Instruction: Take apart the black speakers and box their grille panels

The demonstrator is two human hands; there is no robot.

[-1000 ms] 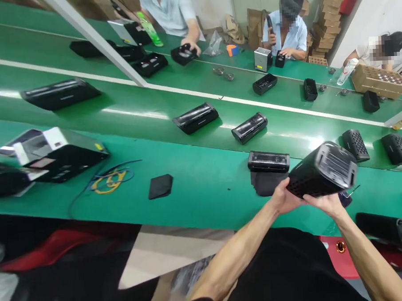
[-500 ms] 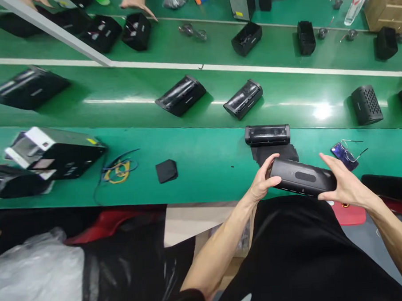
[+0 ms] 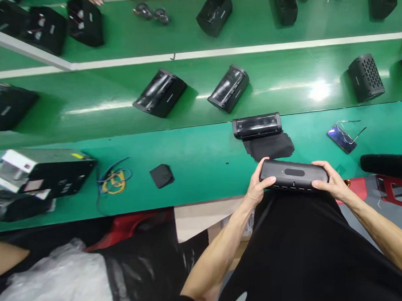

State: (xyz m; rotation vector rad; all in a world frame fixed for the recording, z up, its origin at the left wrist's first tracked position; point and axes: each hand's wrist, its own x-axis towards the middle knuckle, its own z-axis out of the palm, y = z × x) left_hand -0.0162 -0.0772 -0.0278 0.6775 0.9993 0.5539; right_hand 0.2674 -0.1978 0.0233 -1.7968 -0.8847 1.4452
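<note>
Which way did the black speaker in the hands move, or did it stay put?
Yes: the black speaker moved left and is now below the dark cloth, not to the right of it.

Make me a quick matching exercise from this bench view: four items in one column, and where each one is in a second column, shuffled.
Items:
1. Black bar speaker
2. Frayed black cloth
3. Blue and yellow cables
4. Eyeglasses

Places:
A. Lying on a glossy blue device
B. Left of a small black square pad
C. Held in the left hand and right hand
D. Spread beside a second speaker

Pairs: 1-C, 2-D, 3-B, 4-A
</note>
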